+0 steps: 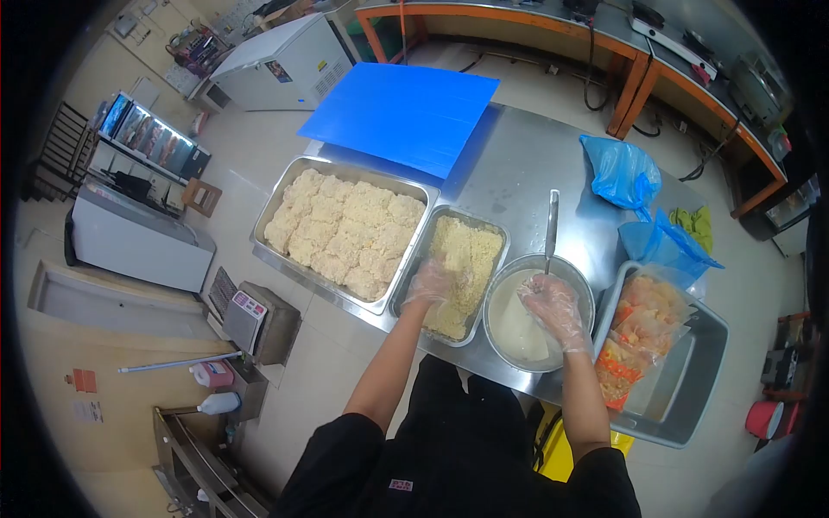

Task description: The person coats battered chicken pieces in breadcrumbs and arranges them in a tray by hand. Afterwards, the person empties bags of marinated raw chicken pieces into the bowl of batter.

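My left hand [429, 283], in a clear plastic glove, rests in a metal tray [399, 304] of pale crumbs [477, 250]. Its fingers look stretched out on the crumbs, their tips partly covered. Over a round metal bowl [590, 298] of whitish batter [511, 324] is my right hand [554, 304], also gloved, with fingers bent together near the surface. Whatever they hold, if anything, is hidden. A metal utensil handle [552, 226] leans on the bowl's far rim, just beyond that hand. Left of the crumbs, a larger metal tray [275, 192] holds several crumb-coated pieces [341, 226].
At the right, a grey tub [710, 345] contains bags of orange-tinged raw pieces [643, 315]. Blue plastic bags [623, 168] and green gloves [692, 226] lie behind it. A blue sheet [401, 108] covers the far left corner of the steel table [518, 147]. A scale [244, 318] stands left.
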Demonstrator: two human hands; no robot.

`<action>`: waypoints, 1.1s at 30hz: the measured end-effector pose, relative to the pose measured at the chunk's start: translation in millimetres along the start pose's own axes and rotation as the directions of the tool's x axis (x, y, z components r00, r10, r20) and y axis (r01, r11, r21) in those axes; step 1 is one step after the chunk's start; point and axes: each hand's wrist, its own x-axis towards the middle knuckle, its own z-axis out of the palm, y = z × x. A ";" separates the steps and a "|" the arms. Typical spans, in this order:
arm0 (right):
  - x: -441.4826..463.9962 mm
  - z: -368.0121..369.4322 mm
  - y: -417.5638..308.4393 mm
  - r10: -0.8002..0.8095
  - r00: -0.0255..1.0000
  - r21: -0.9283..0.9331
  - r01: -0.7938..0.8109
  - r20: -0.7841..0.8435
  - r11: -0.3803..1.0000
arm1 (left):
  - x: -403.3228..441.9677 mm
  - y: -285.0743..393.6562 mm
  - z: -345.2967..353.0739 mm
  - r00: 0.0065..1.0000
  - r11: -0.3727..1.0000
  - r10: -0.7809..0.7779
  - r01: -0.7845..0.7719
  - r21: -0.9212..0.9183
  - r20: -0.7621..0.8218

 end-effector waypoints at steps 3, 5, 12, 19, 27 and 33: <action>-1.6 0.5 2.2 -0.006 1.000 0.010 0.006 -0.012 1.000 | -56.4 45.3 -117.3 0.981 0.918 -0.189 0.194 -0.347 0.049; -2.9 0.3 6.7 -0.024 0.999 0.040 0.025 -0.033 0.999 | -71.5 55.0 -116.4 0.937 0.834 -0.328 0.346 -0.429 0.119; -5.0 -2.1 -0.5 -0.012 1.000 0.082 0.013 -0.008 0.997 | -26.9 19.0 7.5 0.964 0.504 -0.216 -0.024 -0.863 -0.153; -5.2 -0.9 1.9 -0.037 0.999 0.042 0.038 -0.007 0.998 | 0.0 -0.3 13.3 0.926 0.859 -0.315 0.185 -0.477 -0.209; -8.0 -0.9 1.4 -0.105 0.994 0.055 0.107 -0.027 0.993 | -8.9 10.6 -15.2 0.925 0.778 -0.339 0.175 -0.603 -0.170; -7.8 7.6 7.4 -0.105 0.994 0.029 0.107 -0.040 0.994 | -51.3 34.1 -40.6 0.951 0.713 -0.307 0.253 -0.654 0.034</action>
